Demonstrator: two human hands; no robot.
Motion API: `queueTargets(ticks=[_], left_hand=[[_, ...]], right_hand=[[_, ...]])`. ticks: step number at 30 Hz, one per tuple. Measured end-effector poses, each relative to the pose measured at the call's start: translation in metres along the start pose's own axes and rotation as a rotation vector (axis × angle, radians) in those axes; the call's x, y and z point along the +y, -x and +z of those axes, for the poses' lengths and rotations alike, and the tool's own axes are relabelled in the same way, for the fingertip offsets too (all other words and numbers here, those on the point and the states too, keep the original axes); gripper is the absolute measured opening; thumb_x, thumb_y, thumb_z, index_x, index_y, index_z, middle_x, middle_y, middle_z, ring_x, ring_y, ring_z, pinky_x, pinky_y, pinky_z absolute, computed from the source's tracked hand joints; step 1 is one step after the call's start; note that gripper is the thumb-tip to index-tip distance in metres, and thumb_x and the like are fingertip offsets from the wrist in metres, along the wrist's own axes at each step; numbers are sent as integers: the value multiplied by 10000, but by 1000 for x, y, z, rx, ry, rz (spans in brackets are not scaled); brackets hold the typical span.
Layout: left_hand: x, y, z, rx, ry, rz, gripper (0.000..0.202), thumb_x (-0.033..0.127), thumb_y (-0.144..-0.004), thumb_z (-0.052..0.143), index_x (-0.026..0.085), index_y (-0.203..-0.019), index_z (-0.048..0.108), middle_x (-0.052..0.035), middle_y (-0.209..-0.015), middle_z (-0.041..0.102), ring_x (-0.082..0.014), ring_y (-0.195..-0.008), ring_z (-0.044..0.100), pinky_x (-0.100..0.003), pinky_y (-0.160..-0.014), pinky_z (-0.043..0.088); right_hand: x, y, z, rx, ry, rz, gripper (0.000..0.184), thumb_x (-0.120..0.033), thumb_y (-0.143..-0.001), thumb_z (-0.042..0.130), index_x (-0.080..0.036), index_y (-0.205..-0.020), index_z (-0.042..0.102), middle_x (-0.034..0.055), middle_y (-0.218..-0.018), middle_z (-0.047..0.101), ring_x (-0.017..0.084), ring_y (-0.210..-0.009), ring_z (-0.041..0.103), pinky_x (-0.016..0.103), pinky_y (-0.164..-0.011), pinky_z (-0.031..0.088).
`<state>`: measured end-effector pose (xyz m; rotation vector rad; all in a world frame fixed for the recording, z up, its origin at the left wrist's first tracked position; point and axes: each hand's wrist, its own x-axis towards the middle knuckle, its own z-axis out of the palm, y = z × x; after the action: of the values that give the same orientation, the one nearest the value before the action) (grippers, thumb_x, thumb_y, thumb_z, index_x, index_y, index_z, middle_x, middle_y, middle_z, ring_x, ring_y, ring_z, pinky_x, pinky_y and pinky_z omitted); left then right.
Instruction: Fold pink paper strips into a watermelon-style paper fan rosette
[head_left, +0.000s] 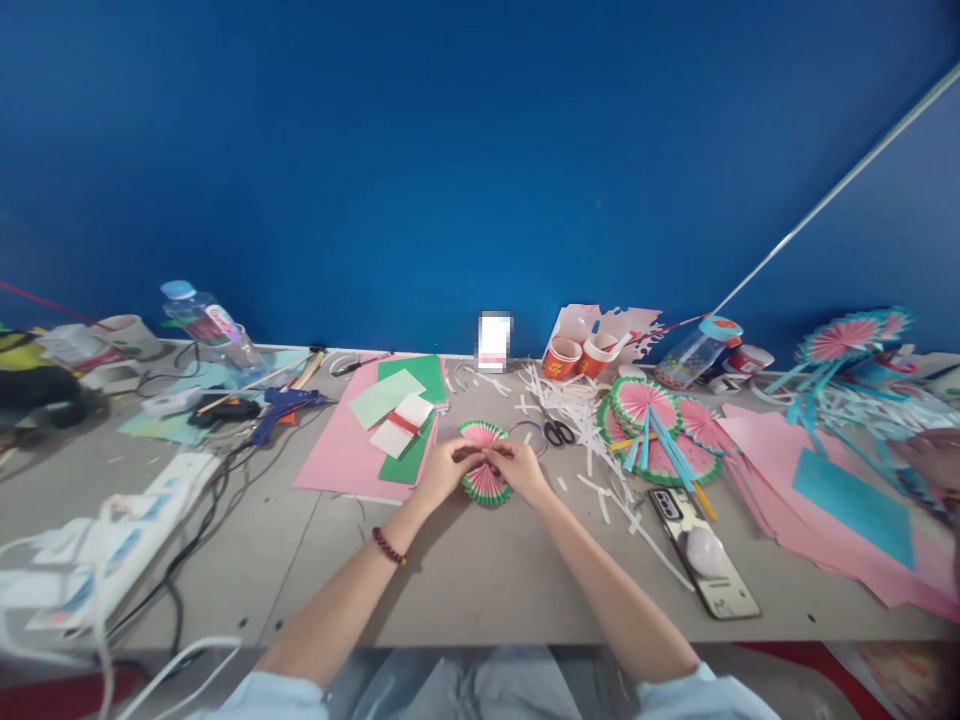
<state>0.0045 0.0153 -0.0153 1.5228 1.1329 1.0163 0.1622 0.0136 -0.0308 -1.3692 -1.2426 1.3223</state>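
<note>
A small pleated paper fan [484, 482], pink with a green rim like a watermelon slice, lies on the grey table [315, 570] in front of me. My left hand [442, 468] and my right hand [519, 468] meet over its middle, fingers pinched together on the folded paper. A beaded bracelet sits on my left wrist. The fan's centre is hidden under my fingertips.
Pink and green paper sheets [375, 430] lie left of the fan, a blue glue gun [289, 405] and a power strip [157, 500] further left. Scissors [556, 432], white paper strips, finished fans [660, 430], red cups [577, 357] and a phone [705, 552] lie right. Another person's hand [934, 455] shows at far right.
</note>
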Motion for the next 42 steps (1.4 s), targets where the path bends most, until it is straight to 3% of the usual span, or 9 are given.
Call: queueTargets(ticks=[4,11,15,21,27,32,37,42], left_hand=[[-3,1,0,0,-119,85,169,317,-757,665,170,-830,704,-55,-823,737,-202,-739,686,-289,-696,535],[-14,-3,-2,25,-345,373,141,280,-834,601,183,-815,702,-44,-810,716,-154,-719,651,-253,-673,508],[-18,-4,-2,43,-423,441,163,280,-859,568,184,-823,694,-42,-813,711,-146,-721,645,-247,-672,499],[-19,-2,-3,93,-781,515,191,279,-876,527,207,-790,682,-30,-803,655,-136,-699,593,-222,-573,426],[-11,-1,-4,103,-826,637,240,248,-889,500,194,-714,655,-17,-770,643,-113,-661,569,-205,-565,403],[-14,0,-4,132,-830,718,209,227,-888,504,205,-760,667,-13,-749,640,-114,-689,579,-210,-594,421],[-12,-2,-5,146,-826,765,164,210,-871,527,219,-805,676,-26,-804,658,-148,-781,582,-259,-672,459],[-5,-3,-6,91,-713,755,150,194,-873,523,206,-823,664,-37,-979,681,-156,-884,597,-291,-756,498]], right_hand=[[3,0,-2,-18,17,-4,288,-417,-682,624,-139,-733,682,-36,-488,522,69,-416,427,182,-401,326],[2,-1,-5,-51,-32,71,366,-505,-634,663,-142,-682,662,-40,-479,507,56,-399,398,176,-385,306],[1,-2,-5,-50,-29,87,364,-505,-635,663,-144,-683,653,-42,-473,513,58,-394,406,176,-381,321],[5,1,-1,12,111,-12,284,-427,-716,603,-152,-714,677,-16,-522,572,79,-441,467,185,-418,374],[-2,0,-3,-36,24,71,262,-414,-694,649,-155,-682,685,-28,-490,547,70,-399,442,191,-400,374],[-8,1,-9,-77,-109,125,350,-484,-651,685,-137,-617,650,-16,-516,567,60,-412,449,180,-391,344],[-3,1,-7,-40,18,-6,335,-470,-720,611,-142,-678,668,-9,-533,588,86,-431,475,204,-423,372],[0,4,-6,123,433,-339,196,-294,-796,552,-184,-813,712,42,-803,710,170,-737,634,262,-695,477]])
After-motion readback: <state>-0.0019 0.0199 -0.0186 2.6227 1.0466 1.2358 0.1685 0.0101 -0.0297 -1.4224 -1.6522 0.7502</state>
